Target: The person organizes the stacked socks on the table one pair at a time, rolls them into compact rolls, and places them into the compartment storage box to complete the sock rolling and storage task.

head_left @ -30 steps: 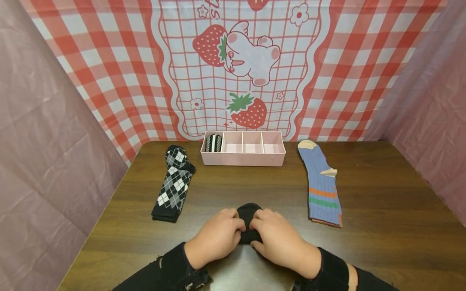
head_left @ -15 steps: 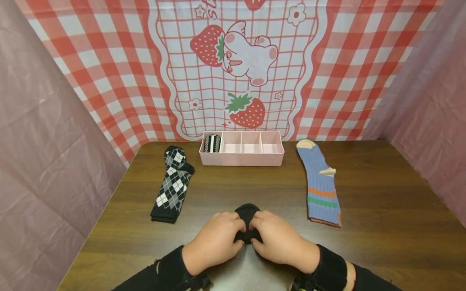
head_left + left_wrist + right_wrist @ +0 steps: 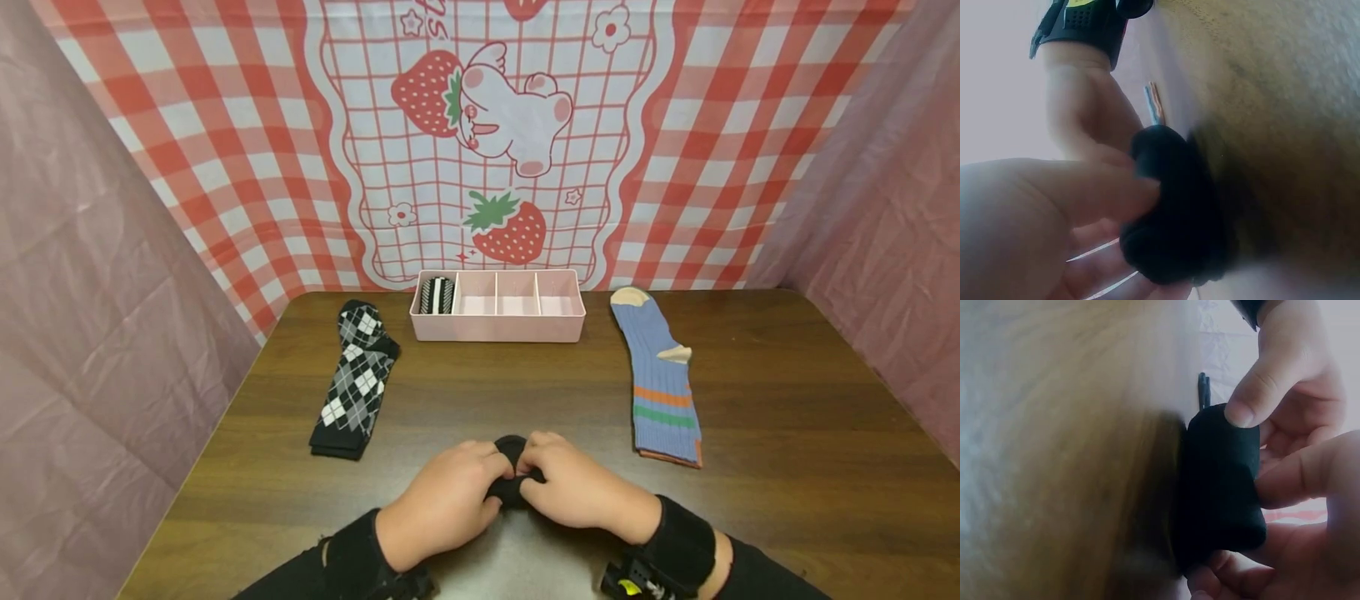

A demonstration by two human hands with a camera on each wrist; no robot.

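Observation:
A rolled black sock bundle (image 3: 511,493) lies near the front of the table, between both hands. My left hand (image 3: 448,498) grips its left side, thumb at the near edge and fingers over the top. From the other side my right hand (image 3: 576,485) holds it with thumb and curled fingers. In the left wrist view the black roll (image 3: 1175,219) looks thick and rounded, with the left thumb pressed into it. The right wrist view shows the roll's smooth near side (image 3: 1222,481), a thumb of each hand against it. The fingers hide part of the bundle.
Argyle socks (image 3: 358,379) lie flat at the left, and blue socks with orange and green stripes (image 3: 662,383) at the right. At the back stands a pink divided box (image 3: 497,330), with a rolled striped sock bundle (image 3: 437,296) in its leftmost compartment. A checkered cloth (image 3: 712,150) hangs behind.
The black bundle has become shorter, its far edge drawn closer to me. The right fingers and thumb have shifted on it, and the hands are slightly closer together.

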